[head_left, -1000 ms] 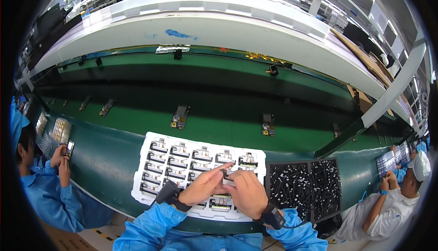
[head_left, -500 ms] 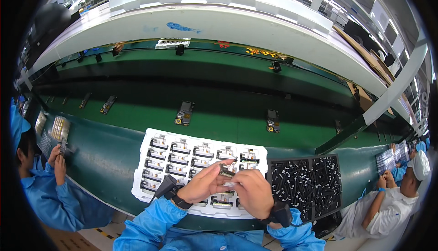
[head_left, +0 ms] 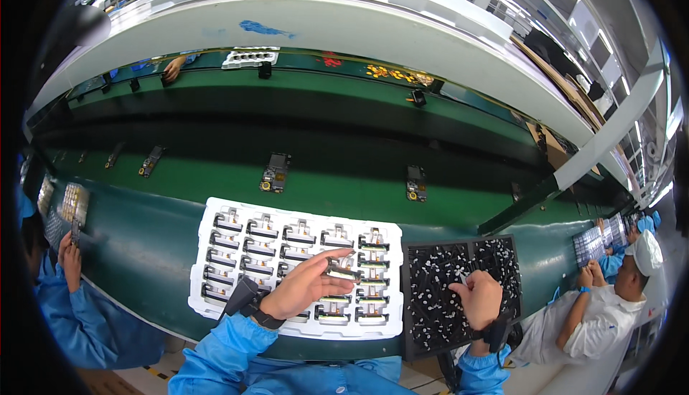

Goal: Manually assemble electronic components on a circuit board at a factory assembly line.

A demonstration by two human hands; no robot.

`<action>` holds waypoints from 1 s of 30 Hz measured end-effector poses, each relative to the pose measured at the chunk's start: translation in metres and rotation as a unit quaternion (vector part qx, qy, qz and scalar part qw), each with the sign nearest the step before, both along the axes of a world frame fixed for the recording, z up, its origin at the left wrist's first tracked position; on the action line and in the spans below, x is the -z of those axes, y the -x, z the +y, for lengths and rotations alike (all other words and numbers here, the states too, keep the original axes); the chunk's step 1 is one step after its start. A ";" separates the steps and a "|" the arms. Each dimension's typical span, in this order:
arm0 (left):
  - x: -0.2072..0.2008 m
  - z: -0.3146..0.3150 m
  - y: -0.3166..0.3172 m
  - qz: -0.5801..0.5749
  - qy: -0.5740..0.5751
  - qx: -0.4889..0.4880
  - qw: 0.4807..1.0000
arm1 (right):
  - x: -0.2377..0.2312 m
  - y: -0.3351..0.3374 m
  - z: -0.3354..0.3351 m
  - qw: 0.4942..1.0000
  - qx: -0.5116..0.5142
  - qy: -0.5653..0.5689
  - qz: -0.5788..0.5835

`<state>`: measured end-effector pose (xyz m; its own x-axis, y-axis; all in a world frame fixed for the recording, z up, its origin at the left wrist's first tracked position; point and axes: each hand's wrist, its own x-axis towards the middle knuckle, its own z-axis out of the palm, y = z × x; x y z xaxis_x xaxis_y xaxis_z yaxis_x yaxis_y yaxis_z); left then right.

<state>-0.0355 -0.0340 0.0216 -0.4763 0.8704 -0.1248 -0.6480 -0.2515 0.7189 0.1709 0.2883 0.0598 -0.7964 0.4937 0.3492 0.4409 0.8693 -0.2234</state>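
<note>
My left hand [head_left: 305, 289] is over the white plastic tray [head_left: 202, 251], thumb and fingers closed around a small electronic part [head_left: 341, 269] with a dark bar and a thin flexible piece. Under it, rows of similar parts [head_left: 374, 266] sit in the tray's pockets; the hand covers some. My right hand [head_left: 481, 300] hovers over a black divided bin [head_left: 410, 323] heaped with small black pieces bearing white spots. Its fingers are curled, with the thumb toward the left. A small whitish bit shows by the fingertips; whether they grip it is hard to make out.
Circuit boards [head_left: 275, 172] lie spaced along the green belt [head_left: 344, 187] beyond the tray. A slanted metal post [head_left: 527, 205] rises at the right behind the bin. A white shelf [head_left: 344, 25] spans above. Co-workers sit at both sides, one in blue [head_left: 108, 323], one in white [head_left: 603, 316].
My right hand has left the part in my left hand and moved right, over the black bin. My left hand still holds the part. The whole view has shifted slightly.
</note>
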 end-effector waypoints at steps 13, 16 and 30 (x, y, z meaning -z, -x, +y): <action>0.019 -0.005 0.006 -0.010 0.029 -0.060 0.998 | 0.013 -0.068 0.044 0.968 0.114 0.115 0.190; 0.019 -0.005 0.006 0.010 0.051 -0.084 0.995 | 0.029 -0.107 0.057 0.957 0.169 0.101 0.215; 0.015 0.000 0.012 0.241 0.131 -0.176 0.945 | 0.318 -0.378 0.173 0.709 0.638 0.256 0.156</action>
<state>-0.0474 -0.0344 0.0067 -0.7876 0.6161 -0.0076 -0.1373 -0.1635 0.9769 0.5486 0.4617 -0.2582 0.4890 0.8690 -0.0758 0.6554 -0.4234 -0.6254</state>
